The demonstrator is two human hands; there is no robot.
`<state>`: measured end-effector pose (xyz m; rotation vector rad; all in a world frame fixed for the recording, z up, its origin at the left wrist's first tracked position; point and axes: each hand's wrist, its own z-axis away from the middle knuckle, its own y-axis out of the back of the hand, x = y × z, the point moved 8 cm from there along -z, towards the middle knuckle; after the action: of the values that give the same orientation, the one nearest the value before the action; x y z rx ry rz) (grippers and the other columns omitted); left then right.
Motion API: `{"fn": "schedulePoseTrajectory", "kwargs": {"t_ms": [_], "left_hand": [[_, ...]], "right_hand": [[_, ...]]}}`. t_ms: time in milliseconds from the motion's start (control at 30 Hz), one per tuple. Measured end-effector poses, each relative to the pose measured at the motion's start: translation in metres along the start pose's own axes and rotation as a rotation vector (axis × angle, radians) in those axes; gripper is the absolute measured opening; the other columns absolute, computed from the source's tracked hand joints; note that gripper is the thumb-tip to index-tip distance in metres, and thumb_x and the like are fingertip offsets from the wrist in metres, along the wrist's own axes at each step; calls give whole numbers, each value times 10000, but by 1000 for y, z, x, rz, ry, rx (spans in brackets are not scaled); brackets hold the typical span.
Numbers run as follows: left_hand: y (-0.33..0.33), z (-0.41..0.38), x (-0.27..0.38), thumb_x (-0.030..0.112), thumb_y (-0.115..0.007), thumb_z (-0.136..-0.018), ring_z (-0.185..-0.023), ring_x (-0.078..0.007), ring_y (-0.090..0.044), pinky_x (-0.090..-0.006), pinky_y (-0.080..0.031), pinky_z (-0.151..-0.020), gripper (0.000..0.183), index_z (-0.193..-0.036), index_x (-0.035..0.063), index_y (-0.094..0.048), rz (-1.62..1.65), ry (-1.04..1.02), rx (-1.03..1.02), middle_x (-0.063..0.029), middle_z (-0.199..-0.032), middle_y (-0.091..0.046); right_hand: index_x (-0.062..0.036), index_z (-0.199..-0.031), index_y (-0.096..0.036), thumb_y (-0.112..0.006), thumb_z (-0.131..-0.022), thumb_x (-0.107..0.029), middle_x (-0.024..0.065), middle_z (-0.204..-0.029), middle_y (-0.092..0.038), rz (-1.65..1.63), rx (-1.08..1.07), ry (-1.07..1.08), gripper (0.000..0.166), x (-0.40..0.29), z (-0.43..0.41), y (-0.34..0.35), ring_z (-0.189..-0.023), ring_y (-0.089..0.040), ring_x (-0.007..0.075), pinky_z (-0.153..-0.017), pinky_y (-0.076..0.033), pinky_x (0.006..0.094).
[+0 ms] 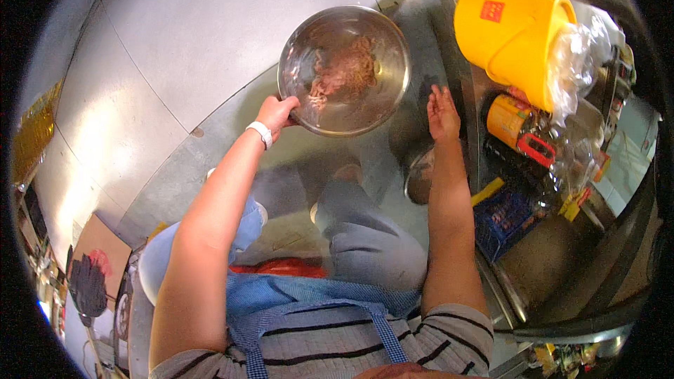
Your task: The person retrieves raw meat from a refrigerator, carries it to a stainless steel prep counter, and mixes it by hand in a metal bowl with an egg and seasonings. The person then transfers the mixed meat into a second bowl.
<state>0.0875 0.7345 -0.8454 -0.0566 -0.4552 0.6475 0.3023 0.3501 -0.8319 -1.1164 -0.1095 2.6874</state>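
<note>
My left hand [278,117] grips the lower left rim of a round stainless steel bowl [387,100], thumb over the edge, held out in front of me above the floor. Inside lies a pinkish-brown heap of what looks like shredded or minced meat [345,69]. To the right of the bowl, apart from it, my right hand [443,115] is raised and holds nothing; its fingers are extended and lie near one another. Below that hand a second metal bowl [418,176] stands low down, partly hidden by my right forearm.
At right, a yellow bucket [503,37] lies tilted beside clear plastic bags [571,71]. Under it sit an orange-labelled container [506,120] with a red handle and a blue plastic basket [508,221]. A black brush [88,287] and cardboard [105,245] are at lower left. Grey flooring [158,52] extends ahead.
</note>
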Motion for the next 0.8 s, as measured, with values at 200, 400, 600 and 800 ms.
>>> {"fn": "schedulePoseTrajectory", "kwargs": {"t_ms": [200, 400, 600, 800], "left_hand": [[14, -29, 40, 224, -632, -898, -823, -184, -622, -354, -578, -720, 320, -1057, -39, -543, -29, -165, 47, -99, -955, -612], [24, -18, 37, 207, -608, -933, -789, -139, -608, -312, -583, -695, 190, -976, 36, -538, -110, -220, 80, -47, -910, -598], [16, -11, 32, 216, -583, -951, -786, -151, -630, -325, -591, -692, 172, -949, 55, -525, -105, -239, 88, -52, -886, -605], [19, -9, 25, 220, -559, -963, -768, -166, -645, -329, -594, -705, 189, -986, 35, -525, -143, -210, 115, -73, -889, -620]], "right_hand": [[-10, -1265, -462, -570, -933, -89, 146, -1229, -553, -411, -77, 222, 358, -5, -83, -30, -895, -579, 207, -757, -544, 279], [72, -1156, -439, -456, -911, 7, 169, -1092, -533, -885, -177, 158, 254, -3, -121, -14, -866, -540, 283, -476, -535, 173], [44, -1255, -475, -344, -1011, -160, 171, -1084, -556, -1189, 86, 59, 344, -8, -169, 34, -984, -541, 319, -793, -488, 367], [45, -1262, -474, -361, -1003, -188, 176, -1108, -552, -1083, 166, 247, 366, -34, -172, 43, -1013, -532, 323, -819, -474, 370]]}}
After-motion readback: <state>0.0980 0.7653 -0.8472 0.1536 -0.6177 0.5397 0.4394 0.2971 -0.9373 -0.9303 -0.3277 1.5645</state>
